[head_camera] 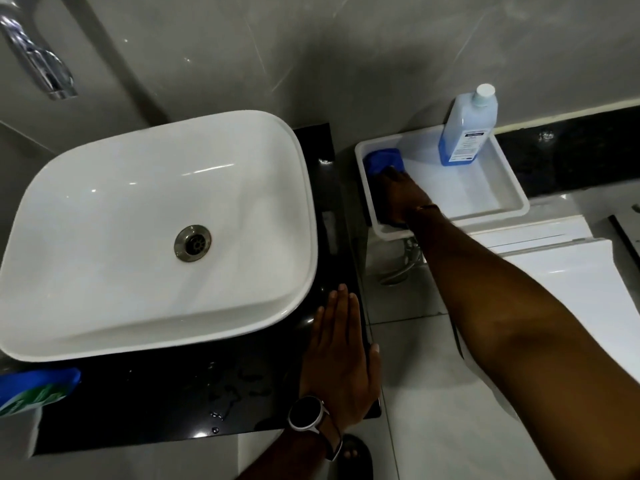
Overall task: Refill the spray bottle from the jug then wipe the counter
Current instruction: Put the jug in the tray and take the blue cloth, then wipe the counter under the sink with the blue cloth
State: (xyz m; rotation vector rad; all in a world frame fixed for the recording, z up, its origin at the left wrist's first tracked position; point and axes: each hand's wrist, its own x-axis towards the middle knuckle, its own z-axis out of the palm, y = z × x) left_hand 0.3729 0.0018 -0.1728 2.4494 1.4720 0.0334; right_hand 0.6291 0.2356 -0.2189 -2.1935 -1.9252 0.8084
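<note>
My right hand (401, 195) reaches into a white tray (512, 199) at the right and closes on a blue cloth (382, 159) in the tray's far left corner. A clear bottle of blue liquid with a white cap (465, 133) stands upright at the tray's back. My left hand (341, 358) lies flat, fingers together, on the wet black counter (194, 393) at its right front corner, with a watch on the wrist. A blue-topped bottle (38, 389) shows only partly at the left edge.
A white basin (156, 223) with a metal drain fills most of the counter. A chrome tap (38, 64) hangs at the top left. Grey wall tiles stand behind. Below right lie pale floor tiles and a white toilet tank (554, 258).
</note>
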